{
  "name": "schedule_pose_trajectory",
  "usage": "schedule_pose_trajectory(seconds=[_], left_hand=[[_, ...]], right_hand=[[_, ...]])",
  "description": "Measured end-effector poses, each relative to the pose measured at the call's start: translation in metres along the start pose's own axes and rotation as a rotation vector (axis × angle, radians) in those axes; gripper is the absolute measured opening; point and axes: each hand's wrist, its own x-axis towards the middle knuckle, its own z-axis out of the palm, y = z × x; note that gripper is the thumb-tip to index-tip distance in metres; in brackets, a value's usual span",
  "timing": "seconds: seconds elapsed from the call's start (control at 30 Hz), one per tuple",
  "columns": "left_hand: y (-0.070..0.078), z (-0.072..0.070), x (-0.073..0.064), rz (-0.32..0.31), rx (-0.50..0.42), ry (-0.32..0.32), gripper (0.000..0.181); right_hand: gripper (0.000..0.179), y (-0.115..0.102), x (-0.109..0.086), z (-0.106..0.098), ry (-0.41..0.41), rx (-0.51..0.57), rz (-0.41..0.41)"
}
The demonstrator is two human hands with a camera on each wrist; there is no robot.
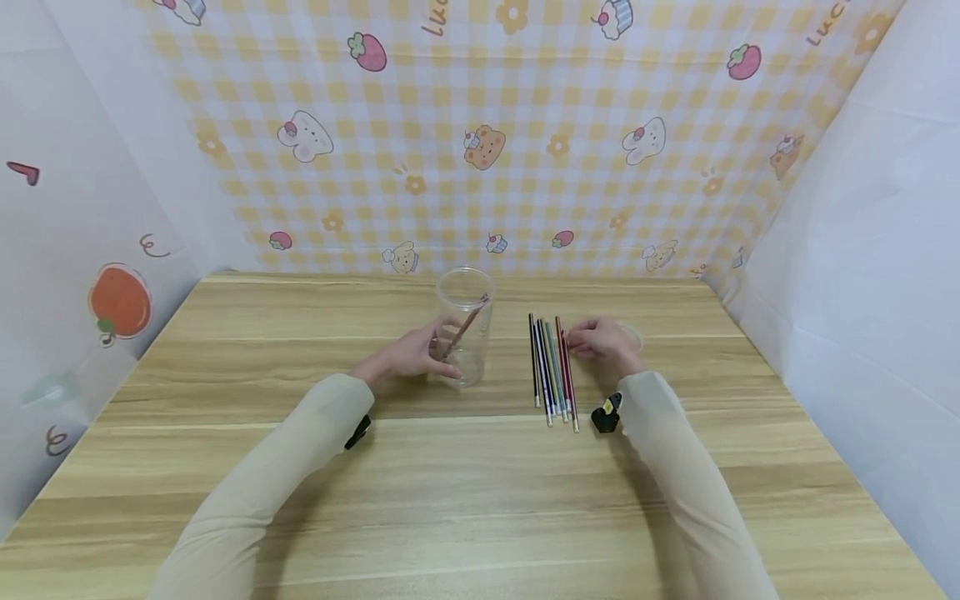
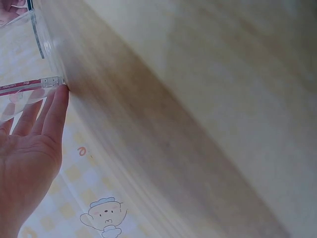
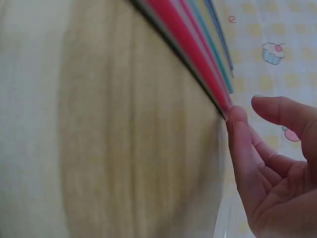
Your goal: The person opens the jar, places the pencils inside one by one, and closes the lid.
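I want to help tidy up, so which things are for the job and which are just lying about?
Probably for the job:
- tall clear plastic cup
- dark red pencil slanting inside it
- row of thin pencils in different colours

Probably just there:
- clear round thing, partly hidden, maybe a lid
- yellow-and-white checked cloth hanging behind

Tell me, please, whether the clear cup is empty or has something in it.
Not empty: a pencil slants inside the cup, visible through its wall.
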Motion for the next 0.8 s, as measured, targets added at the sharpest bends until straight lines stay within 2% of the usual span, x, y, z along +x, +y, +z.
schedule_pose_trajectory(seconds=[0.2,0.43,0.8], left_hand=[[-0.002,0.001,0.0,0.004,0.024,0.003,0.075],[-0.002,0.001,0.001,0.011,0.029,0.007,0.074],[-0.002,0.0,0.0,0.003,0.02,0.007,0.074]], right_hand=[[0.023,0.001,0.004,0.006,0.053,-0.093,0.02],[0.026,-0.006,0.003,0.014,0.121,-0.186,0.059],[0.018,-0.013,0.003,0.019,0.128,-0.294,0.062]])
